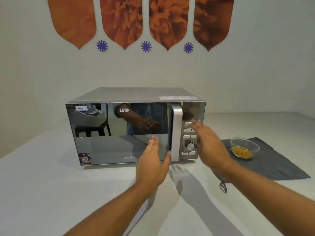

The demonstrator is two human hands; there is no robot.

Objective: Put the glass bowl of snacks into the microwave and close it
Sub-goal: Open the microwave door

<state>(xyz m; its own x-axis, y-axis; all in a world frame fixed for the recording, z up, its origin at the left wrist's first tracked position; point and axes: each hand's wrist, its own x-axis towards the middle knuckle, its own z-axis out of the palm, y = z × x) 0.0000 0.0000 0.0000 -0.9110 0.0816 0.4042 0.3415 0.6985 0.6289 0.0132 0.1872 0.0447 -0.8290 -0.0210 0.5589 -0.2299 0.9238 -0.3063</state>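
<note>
A silver microwave (119, 133) with a mirrored door stands on the white counter, its door shut. Its vertical silver handle (176, 133) sits right of the door, beside the button panel and knob (189, 145). A glass bowl of yellow snacks (244, 148) rests on a dark grey cloth (272, 160) to the microwave's right. My left hand (153, 160) is held flat in front of the door, fingers apart, thumb near the handle's lower end. My right hand (207, 142) hovers open in front of the control panel. Neither hand holds anything.
The white counter (51, 193) runs wide to the left and front. A white wall with orange leaf-shaped decals stands behind the microwave. The cloth's loop (223, 187) trails toward the front near my right forearm.
</note>
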